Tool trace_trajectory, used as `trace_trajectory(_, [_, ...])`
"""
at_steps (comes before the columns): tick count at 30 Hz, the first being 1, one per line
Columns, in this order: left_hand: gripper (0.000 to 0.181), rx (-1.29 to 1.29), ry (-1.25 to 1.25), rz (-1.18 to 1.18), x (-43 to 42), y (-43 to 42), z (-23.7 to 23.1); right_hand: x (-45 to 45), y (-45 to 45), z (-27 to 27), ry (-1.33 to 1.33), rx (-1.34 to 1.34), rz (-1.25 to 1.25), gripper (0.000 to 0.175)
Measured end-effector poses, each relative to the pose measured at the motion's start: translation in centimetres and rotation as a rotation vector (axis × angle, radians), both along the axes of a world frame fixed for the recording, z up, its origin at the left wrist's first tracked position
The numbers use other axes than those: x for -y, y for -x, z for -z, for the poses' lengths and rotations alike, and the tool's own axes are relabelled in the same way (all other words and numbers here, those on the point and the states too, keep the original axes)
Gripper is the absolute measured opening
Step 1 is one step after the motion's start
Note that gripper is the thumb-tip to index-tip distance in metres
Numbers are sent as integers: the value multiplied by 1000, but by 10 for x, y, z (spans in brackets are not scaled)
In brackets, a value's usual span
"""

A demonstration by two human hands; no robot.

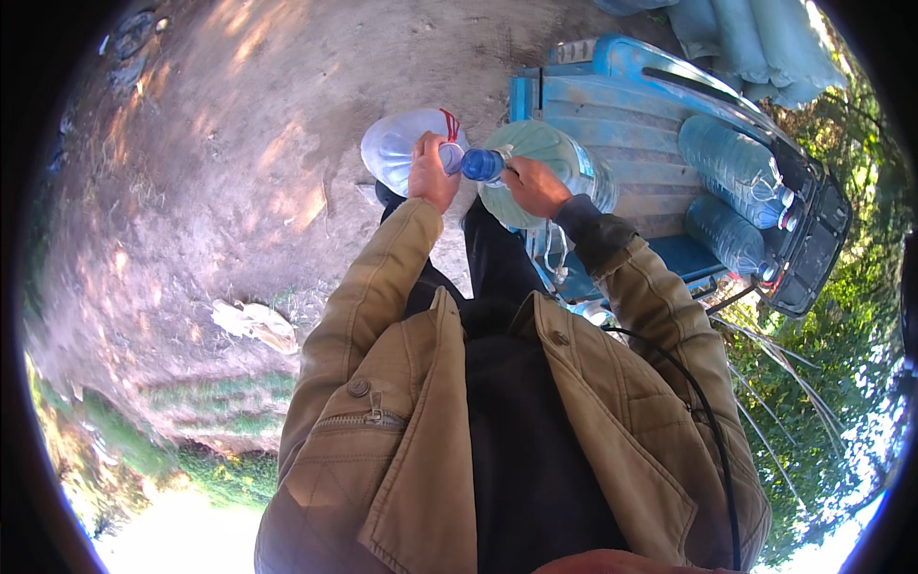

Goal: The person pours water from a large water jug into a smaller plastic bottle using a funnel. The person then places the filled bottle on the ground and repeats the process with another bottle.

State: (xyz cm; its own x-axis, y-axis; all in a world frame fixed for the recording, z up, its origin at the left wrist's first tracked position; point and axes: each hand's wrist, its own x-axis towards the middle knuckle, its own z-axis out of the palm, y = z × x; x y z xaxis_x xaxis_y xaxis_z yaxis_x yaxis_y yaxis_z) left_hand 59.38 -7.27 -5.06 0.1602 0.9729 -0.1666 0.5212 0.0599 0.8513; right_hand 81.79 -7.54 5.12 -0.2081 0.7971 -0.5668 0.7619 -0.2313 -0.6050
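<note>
My left hand (432, 174) is closed around the neck of a large clear plastic bottle (393, 148). That bottle has a red cord loop (450, 123) at its neck and a pale round top (451, 157); whether this is a cap or an open mouth, I cannot tell. My right hand (536, 188) grips the neck of a bigger greenish water bottle (534, 136), whose lower end lies towards the cart bed. A blue cap (482, 165) tops its neck, close beside the other bottle's top. A whitish cord (556, 258) hangs below the right hand.
Several more large water bottles (724, 151) lie at the far end of a blue metal cart bed (609, 100). Full pale sacks (746, 43) stand beyond its side rail. Dirt ground (287, 107) spreads leftward, with a crumpled pale scrap (254, 325) on it. Foliage (832, 359) borders the right.
</note>
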Motion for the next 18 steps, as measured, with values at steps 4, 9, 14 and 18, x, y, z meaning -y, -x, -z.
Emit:
trace_trajectory(4, [66,12,13,6,-3,8,10,2,10,6,-8,-4,-14,28])
trace_trajectory(9, [66,49,50,16,1,19,17,5,20,14,-1,-12,0,27])
trace_trajectory(14, [66,34,-18,-17,3,22,23,5,26,18,-14,-6,-26,28])
trace_trajectory(18, [66,33,-5,-22,6,27,27,6,34,24,4,-13,-24,28])
